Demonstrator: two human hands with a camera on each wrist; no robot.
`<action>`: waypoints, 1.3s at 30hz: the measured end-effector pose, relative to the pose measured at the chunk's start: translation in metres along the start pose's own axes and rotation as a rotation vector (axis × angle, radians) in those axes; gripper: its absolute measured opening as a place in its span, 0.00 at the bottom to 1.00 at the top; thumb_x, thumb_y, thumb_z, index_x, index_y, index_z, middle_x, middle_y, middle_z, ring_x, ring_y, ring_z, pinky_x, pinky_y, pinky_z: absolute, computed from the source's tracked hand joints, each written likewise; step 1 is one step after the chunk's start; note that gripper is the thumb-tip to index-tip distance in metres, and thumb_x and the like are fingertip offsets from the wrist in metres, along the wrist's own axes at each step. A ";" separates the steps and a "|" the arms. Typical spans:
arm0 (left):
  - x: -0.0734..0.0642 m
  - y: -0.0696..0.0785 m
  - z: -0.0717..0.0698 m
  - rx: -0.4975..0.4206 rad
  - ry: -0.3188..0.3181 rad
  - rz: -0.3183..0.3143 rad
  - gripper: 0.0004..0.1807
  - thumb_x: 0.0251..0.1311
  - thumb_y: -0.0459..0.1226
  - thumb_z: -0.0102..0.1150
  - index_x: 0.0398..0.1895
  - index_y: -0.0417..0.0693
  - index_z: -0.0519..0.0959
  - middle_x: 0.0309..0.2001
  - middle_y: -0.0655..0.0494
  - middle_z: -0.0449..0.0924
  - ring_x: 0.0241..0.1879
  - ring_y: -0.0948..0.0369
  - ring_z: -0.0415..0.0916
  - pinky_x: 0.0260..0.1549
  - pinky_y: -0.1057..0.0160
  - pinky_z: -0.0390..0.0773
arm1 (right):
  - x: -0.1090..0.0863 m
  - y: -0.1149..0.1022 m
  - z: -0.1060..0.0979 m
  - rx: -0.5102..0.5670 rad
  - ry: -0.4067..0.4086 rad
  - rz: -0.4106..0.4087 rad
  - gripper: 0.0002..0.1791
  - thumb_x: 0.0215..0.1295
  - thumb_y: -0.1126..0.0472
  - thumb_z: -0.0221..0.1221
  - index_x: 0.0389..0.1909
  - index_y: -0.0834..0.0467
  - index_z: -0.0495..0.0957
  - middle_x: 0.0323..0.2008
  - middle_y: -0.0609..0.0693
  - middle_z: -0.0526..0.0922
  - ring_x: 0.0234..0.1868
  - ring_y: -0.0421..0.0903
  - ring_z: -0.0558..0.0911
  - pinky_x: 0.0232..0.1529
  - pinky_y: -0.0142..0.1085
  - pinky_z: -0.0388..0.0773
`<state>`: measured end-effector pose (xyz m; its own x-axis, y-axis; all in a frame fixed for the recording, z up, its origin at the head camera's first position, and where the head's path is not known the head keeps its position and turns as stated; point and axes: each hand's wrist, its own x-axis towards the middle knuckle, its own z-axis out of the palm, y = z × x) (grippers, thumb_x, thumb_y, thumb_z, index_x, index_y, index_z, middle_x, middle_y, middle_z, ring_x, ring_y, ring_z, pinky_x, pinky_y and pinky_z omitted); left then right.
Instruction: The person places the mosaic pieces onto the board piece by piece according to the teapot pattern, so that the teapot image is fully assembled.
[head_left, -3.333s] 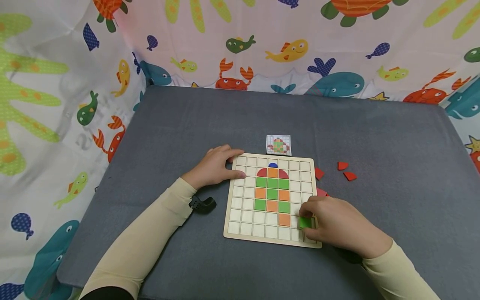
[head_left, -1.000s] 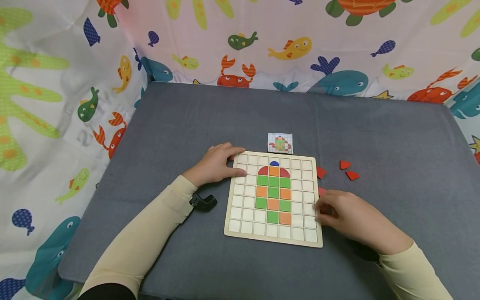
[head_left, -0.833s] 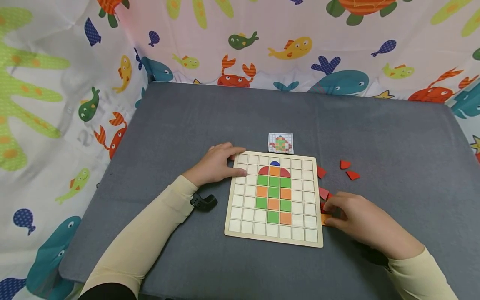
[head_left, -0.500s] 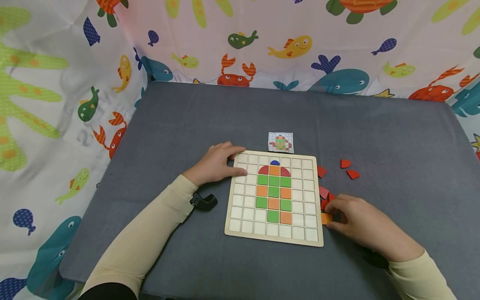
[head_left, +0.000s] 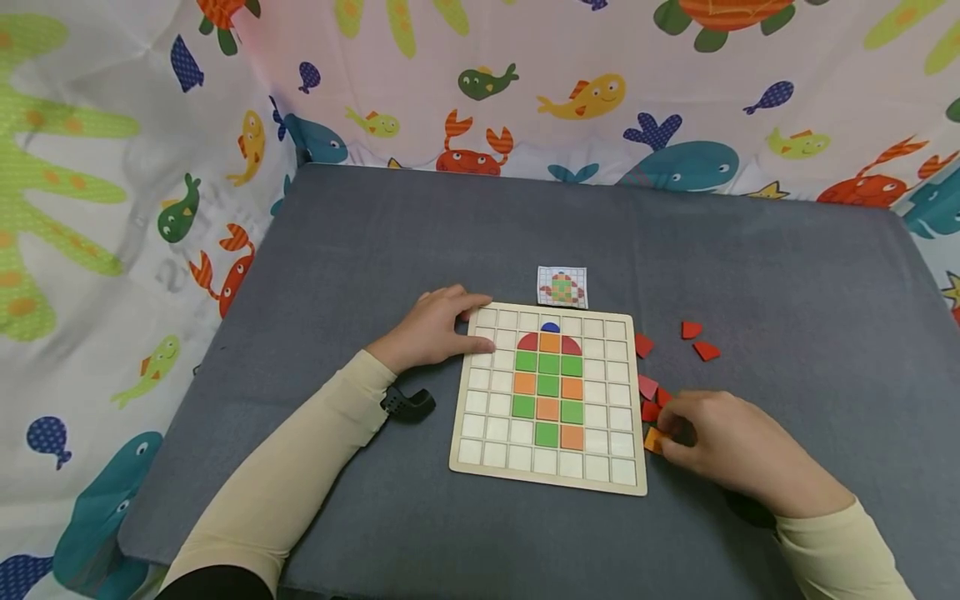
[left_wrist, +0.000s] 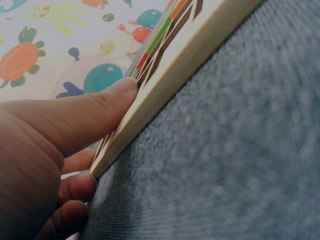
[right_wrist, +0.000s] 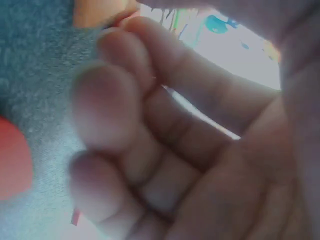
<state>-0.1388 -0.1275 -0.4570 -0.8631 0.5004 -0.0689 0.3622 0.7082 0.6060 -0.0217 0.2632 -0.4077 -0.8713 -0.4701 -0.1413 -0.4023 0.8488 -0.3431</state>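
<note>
A wooden grid board [head_left: 480, 429] lies on the grey table, with green, orange, red and blue tiles set in its middle columns. My left hand [head_left: 431, 329] holds its upper left corner; the left wrist view has the thumb [left_wrist: 95, 117] on top and the other fingers at the edge. Just off the board's right side, my right hand [head_left: 731, 446] pinches an orange square tile [head_left: 653, 440] between thumb and forefinger. The tile is turned askew and partly hidden by the fingers. In the right wrist view the orange tile [right_wrist: 97, 11] shows only at the top edge.
A small picture card [head_left: 562, 287] with a coloured grid pattern lies behind the board. Several red tiles [head_left: 650, 411] cluster beside the right hand, and more red pieces [head_left: 706, 351] lie further back. A cloth [head_left: 397, 75] printed with sea animals hangs behind the table.
A green tile, earlier in my right hand, now sits in the board left of the lowest orange one. That hand moved right to the orange tile, which has turned. The left hand stays put.
</note>
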 end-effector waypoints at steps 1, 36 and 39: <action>0.000 0.000 0.000 0.001 0.000 0.000 0.41 0.60 0.58 0.75 0.74 0.51 0.76 0.37 0.56 0.70 0.35 0.57 0.64 0.46 0.52 0.57 | 0.000 0.000 0.000 0.004 -0.004 0.004 0.10 0.56 0.57 0.76 0.27 0.43 0.83 0.26 0.34 0.76 0.27 0.34 0.71 0.29 0.34 0.71; 0.000 0.000 0.000 0.025 -0.006 -0.009 0.42 0.60 0.59 0.74 0.74 0.52 0.75 0.37 0.56 0.70 0.36 0.57 0.64 0.47 0.52 0.58 | 0.044 -0.056 -0.005 0.093 -0.030 -0.228 0.14 0.59 0.64 0.75 0.26 0.45 0.79 0.24 0.32 0.74 0.25 0.32 0.69 0.28 0.30 0.70; 0.000 0.000 0.000 0.024 0.000 -0.010 0.42 0.60 0.59 0.74 0.74 0.52 0.76 0.37 0.56 0.70 0.36 0.57 0.64 0.47 0.52 0.58 | 0.053 -0.067 -0.003 0.088 -0.033 -0.259 0.16 0.60 0.63 0.75 0.25 0.44 0.78 0.24 0.32 0.73 0.26 0.33 0.69 0.28 0.30 0.69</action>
<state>-0.1387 -0.1278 -0.4575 -0.8667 0.4933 -0.0747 0.3619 0.7247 0.5863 -0.0422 0.1820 -0.3892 -0.7324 -0.6774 -0.0679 -0.5831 0.6756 -0.4512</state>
